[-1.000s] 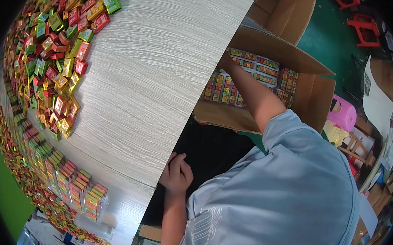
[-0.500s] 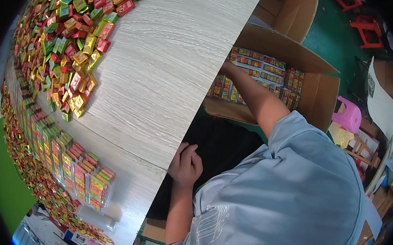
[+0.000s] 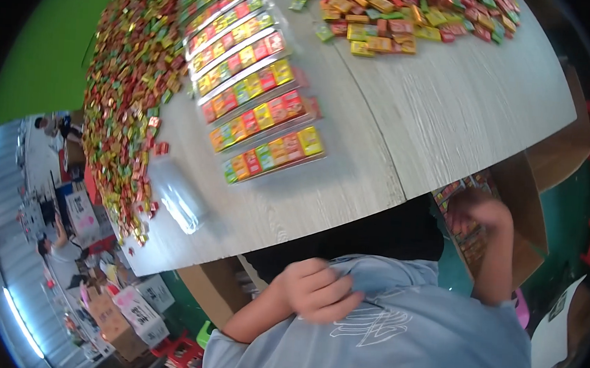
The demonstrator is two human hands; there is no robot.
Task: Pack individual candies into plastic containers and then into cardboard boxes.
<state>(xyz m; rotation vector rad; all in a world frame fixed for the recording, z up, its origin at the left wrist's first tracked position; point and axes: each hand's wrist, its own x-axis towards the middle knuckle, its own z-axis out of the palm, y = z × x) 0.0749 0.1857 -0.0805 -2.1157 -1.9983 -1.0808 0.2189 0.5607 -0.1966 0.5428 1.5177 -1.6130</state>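
Note:
My left hand [image 3: 320,292] hovers in front of my shirt, short of the table's near edge. Its fingers are curled in, and nothing shows in them. Blur smears my right hand [image 3: 478,209], which is over the open cardboard box [image 3: 528,200] at the right. Inside that box lie clear packs [image 3: 472,248] of small coloured blocks, partly hidden by the hand. A row of filled clear plastic trays stands on the table, the nearest tray [image 3: 275,156] holding red, yellow, green and orange wrapped blocks. Left of it lies an unfilled clear plastic tray [image 3: 176,196].
Loose wrapped blocks [image 3: 125,110] cover the table's left side, and another heap [image 3: 395,20] lies at the far edge. A second box [image 3: 566,128] adjoins the first. Another carton [image 3: 216,288] stands below the table. People and cartons [image 3: 118,322] are in the left background.
The view has swung left, bringing the trays toward the middle. My right hand has drawn back from deep in the box, and my left hand has lifted off the table edge toward my shirt.

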